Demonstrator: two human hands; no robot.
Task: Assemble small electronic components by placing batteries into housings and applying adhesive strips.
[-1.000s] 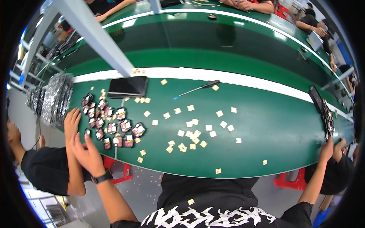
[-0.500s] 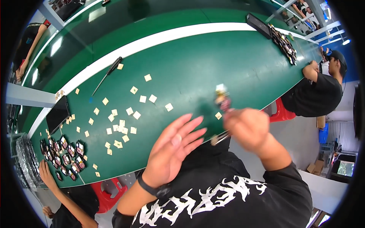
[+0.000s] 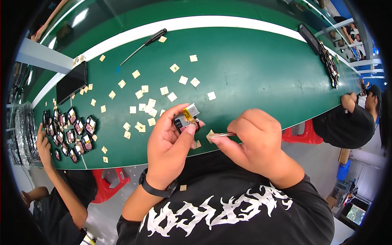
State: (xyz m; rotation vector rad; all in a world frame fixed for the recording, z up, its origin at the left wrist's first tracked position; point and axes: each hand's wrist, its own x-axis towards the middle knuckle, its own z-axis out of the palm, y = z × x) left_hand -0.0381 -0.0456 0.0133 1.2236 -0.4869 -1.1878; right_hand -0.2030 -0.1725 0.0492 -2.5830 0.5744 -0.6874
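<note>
My left hand (image 3: 167, 145) is closed around a small black electronic device (image 3: 179, 122), its thumb lying over the lower part. From the device's top a silver battery cell (image 3: 192, 110) with yellow tape stands out. Close by on the right, my right hand (image 3: 259, 132) pinches a pair of metal tweezers (image 3: 225, 134), which point left toward the device. At their tip is a small beige square (image 3: 210, 136), apart from the device. Another square (image 3: 197, 144) lies on the table just under the left hand's fingers.
Many beige squares (image 3: 172, 96) are scattered over the green table (image 3: 253, 73). A screwdriver (image 3: 153, 37) and a dark flat tray (image 3: 73, 83) lie farther off. Several similar devices (image 3: 70, 136) cluster at left, by a co-worker's hand (image 3: 43, 143). Another person (image 3: 347, 118) sits at right.
The device has passed from my right hand into my left, which was open before. My right hand keeps the tweezers, now with a beige square at the tip. The view has shifted.
</note>
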